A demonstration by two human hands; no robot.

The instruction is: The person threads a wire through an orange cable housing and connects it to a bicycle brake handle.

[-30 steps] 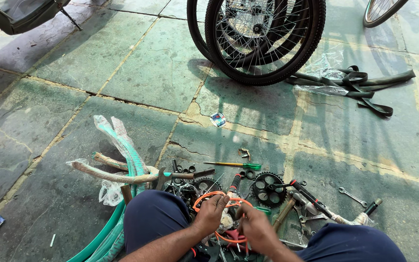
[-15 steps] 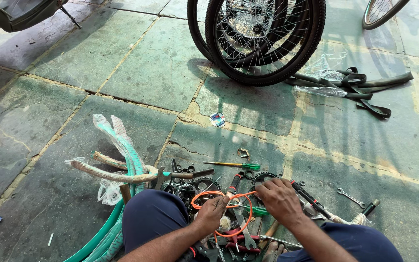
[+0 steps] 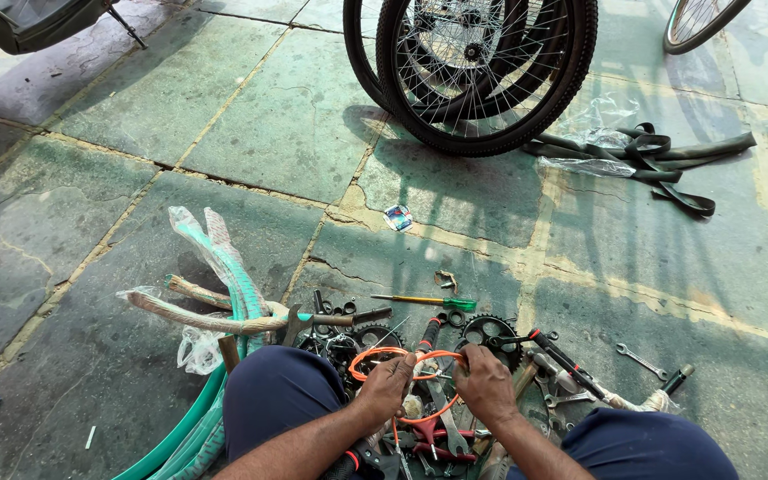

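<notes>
Head view: my left hand (image 3: 387,388) and right hand (image 3: 484,384) both closed on orange cable loop (image 3: 402,357), held between my knees over tool pile. Loop sits just above sprocket (image 3: 489,331) and pliers (image 3: 427,433), possibly touching them. Green-handled screwdriver (image 3: 422,300) lies beyond. Spanner (image 3: 640,360) off right. Bicycle wheels (image 3: 491,71) stand ahead on stone floor (image 3: 224,116).
</notes>
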